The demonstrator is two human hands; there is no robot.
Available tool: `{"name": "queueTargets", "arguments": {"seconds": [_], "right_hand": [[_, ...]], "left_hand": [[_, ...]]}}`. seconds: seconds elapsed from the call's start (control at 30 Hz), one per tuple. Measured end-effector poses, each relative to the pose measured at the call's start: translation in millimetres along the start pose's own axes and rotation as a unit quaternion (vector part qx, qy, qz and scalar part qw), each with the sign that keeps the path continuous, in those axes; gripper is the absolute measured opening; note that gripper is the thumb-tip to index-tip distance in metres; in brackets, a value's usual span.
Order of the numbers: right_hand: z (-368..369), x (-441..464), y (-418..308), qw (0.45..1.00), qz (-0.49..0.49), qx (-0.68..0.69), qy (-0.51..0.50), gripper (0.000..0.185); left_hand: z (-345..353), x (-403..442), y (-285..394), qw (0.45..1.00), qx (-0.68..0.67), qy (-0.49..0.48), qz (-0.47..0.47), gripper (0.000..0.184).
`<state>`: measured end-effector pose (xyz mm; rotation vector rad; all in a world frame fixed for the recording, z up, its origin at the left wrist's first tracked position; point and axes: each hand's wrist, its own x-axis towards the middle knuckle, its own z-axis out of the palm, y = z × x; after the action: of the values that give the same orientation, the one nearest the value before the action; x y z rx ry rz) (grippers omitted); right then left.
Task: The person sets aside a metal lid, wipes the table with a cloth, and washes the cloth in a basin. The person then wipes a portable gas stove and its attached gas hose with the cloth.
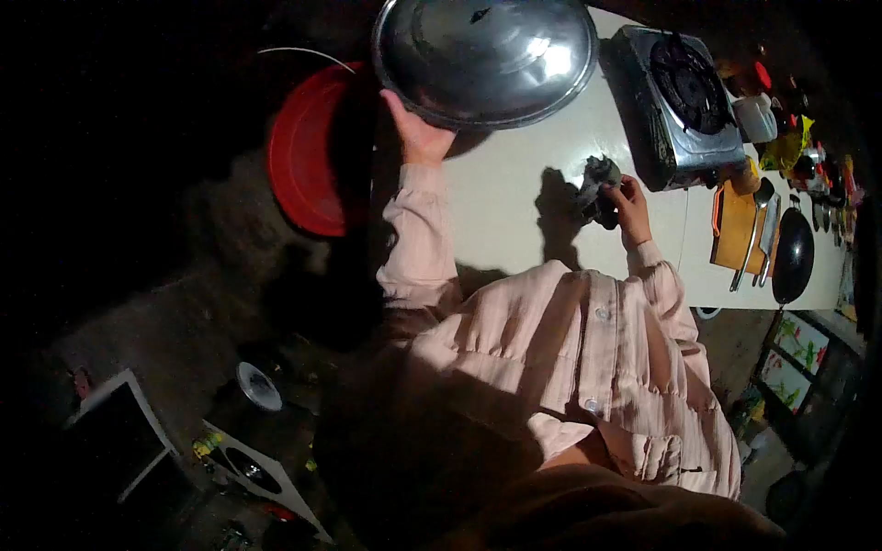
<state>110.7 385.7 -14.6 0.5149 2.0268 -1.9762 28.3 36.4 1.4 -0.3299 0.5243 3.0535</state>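
Observation:
A large round metal lid (459,78), shiny and domed, is at the top of the view. My left hand (424,138) grips its near rim, thumb up along the edge and the other fingers hidden beneath. My right hand (632,211) pinches a dark grey, crumpled cloth (599,188) above the pale table (514,202). The cloth is apart from the lid and casts a shadow on the tabletop.
Right of the lid stands a gas stove (684,110). Beyond lie a wooden board (735,220), a ladle (751,234), a knife (770,241) and a black wok (794,255). A red basin (308,156) sits left of the table. Darkness hides much of the left side.

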Motion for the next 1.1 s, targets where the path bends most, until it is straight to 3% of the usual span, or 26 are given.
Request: {"name": "queueTargets", "arguments": {"seconds": [0.17, 0.37, 0.43, 0.47, 0.57, 0.63, 0.7, 0.77, 0.9, 1.0, 1.1], "right_hand": [[10, -1, 6, 0.999, -0.019, -0.045, -0.02, 0.031], [0, 0, 21, 0.999, 0.019, -0.016, -0.031, 0.032], [-8, 7, 3, 0.998, 0.021, -0.042, -0.039, 0.033], [-11, 6, -3, 0.998, 0.037, -0.042, -0.026, 0.034], [-15, 4, -16, 0.994, 0.039, -0.102, 0.004, 0.035], [-13, -3, -20, 0.991, 0.057, -0.12, 0.008, 0.036], [-14, -1, -18, 0.995, 0.026, -0.09, -0.015, 0.035], [-24, 3, -11, 0.996, 0.026, -0.081, -0.011, 0.034], [-12, -4, -20, 0.996, 0.042, -0.077, -0.023, 0.035], [-9, -4, -19, 0.993, 0.035, -0.112, 0.004, 0.034], [-11, -3, -14, 0.994, 0.029, -0.109, -0.003, 0.034]], "left_hand": [[7, -11, 13, 0.999, 0.023, 0.018, 0.028, 0.083], [6, 23, -3, 0.994, -0.068, -0.047, 0.073, 0.075], [7, 54, -20, 0.977, -0.136, -0.155, 0.058, 0.076], [1, 71, -32, 0.974, -0.148, -0.153, 0.071, 0.076], [2, 100, -59, 0.968, -0.118, -0.183, 0.122, 0.076], [20, 93, -65, 0.975, -0.072, -0.029, 0.208, 0.072], [28, 104, -68, 0.966, -0.056, 0.047, 0.249, 0.071], [19, 127, -72, 0.956, -0.25, -0.025, 0.152, 0.065], [16, 123, -74, 0.962, -0.198, -0.071, 0.177, 0.077], [20, 112, -74, 0.964, -0.051, 0.003, 0.262, 0.075], [20, 112, -62, 0.967, -0.151, -0.049, 0.197, 0.073]]}}
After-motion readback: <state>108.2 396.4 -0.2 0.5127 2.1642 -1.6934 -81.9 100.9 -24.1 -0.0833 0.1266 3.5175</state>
